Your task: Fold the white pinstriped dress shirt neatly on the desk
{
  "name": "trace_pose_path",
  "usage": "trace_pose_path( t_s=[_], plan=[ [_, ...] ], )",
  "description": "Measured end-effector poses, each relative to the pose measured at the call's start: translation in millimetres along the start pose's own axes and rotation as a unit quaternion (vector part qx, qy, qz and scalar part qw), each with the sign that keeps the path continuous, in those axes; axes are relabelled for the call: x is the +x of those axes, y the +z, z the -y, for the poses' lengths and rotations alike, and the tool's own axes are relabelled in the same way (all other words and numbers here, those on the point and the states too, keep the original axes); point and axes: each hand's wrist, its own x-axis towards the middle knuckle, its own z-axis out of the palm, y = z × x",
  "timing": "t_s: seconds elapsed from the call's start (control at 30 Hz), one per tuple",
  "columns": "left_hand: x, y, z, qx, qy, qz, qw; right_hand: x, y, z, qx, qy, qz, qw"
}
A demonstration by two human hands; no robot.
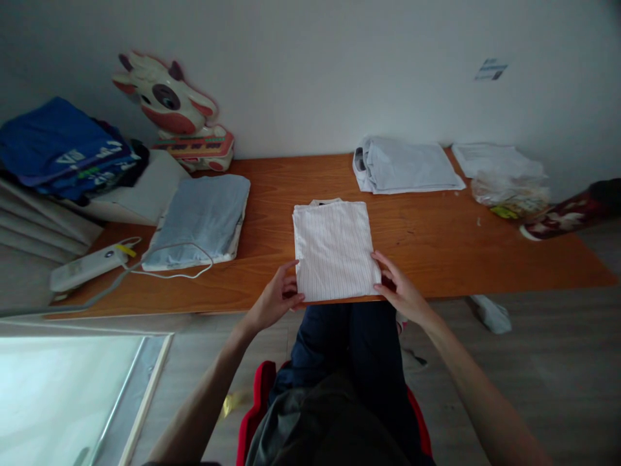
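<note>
I count one folded white striped shirt [334,249] in front of me on the one tabletop [436,233], with my two hands on its near corners, my left hand [275,299] and my right hand [400,288]. Three more folded lots lie on the tabletop: one pale blue garment [198,220], one light grey pile [405,165] and one white pile [495,158]. There is one stack of dark blue clothes [61,145], one cow toy [169,103], one remote [87,266], one white cable [169,272] and one plastic bag [509,191].
</note>
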Motion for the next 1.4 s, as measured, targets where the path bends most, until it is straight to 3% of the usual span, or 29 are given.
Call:
trace_pose_path(
  t_s=[0.23, 0.33, 0.47, 0.67, 0.77, 0.97, 1.13, 1.23, 1.3, 1.4],
  plan=[
    [-3, -0.8, 5, 0.067, 0.010, -0.104, 0.992, -4, -1, -5, 0.015, 0.011, -0.084, 0.996],
    [-16, -7.2, 2, 0.121, -0.016, -0.143, 0.982, -16, -11, -7, -0.080, 0.020, -0.136, 0.987],
    [-28, -8.7, -3, 0.175, -0.072, -0.085, 0.978, -25, -20, -2, -0.215, 0.010, -0.050, 0.975],
    [-26, 3.4, -3, 0.053, -0.135, -0.015, 0.989, -15, -12, 11, -0.168, -0.004, -0.039, 0.985],
    [-26, 5.9, -4, 0.027, -0.173, 0.002, 0.985, -14, -14, 11, -0.203, 0.004, -0.006, 0.979],
    [-27, 10.2, -2, 0.015, -0.167, -0.008, 0.986, -16, -17, 8, -0.196, -0.005, 0.039, 0.980],
    [-26, 15.8, 5, 0.039, -0.159, -0.087, 0.983, -11, -14, 13, -0.258, 0.019, 0.042, 0.965],
    [-28, 19.6, 8, 0.009, -0.153, -0.075, 0.985, -9, -15, 16, -0.233, 0.011, 0.054, 0.971],
    [-29, 21.4, 10, 0.018, -0.163, -0.069, 0.984, -9, -15, 15, -0.214, 0.015, 0.037, 0.976],
    [-31, 22.2, 12, 0.082, -0.160, -0.110, 0.977, -13, -12, 10, -0.237, 0.034, -0.006, 0.971]
  ],
)
